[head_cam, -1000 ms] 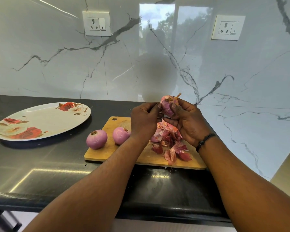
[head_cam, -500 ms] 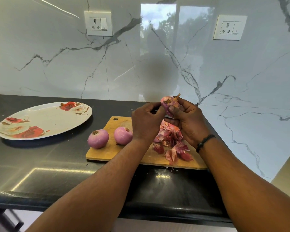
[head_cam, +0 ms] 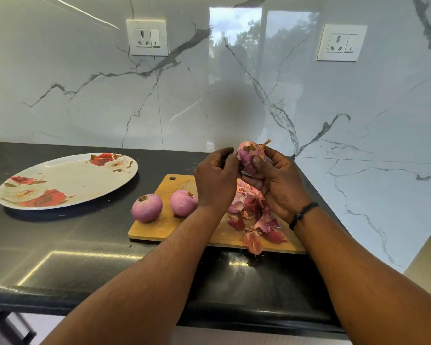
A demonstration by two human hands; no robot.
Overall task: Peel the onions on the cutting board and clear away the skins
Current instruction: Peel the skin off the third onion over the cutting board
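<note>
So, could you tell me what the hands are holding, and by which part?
The right hand grips a partly peeled onion around its body; the left hand pinches at its left side.

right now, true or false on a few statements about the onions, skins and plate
1. Two peeled onions sit at the left end of the cutting board. True.
2. The flowered plate holds onion skins. False: the skins lie on the board.
3. The right hand holds an onion above the board. True.
4. The left hand rests flat on the counter. False: it is raised at the held onion.
</note>
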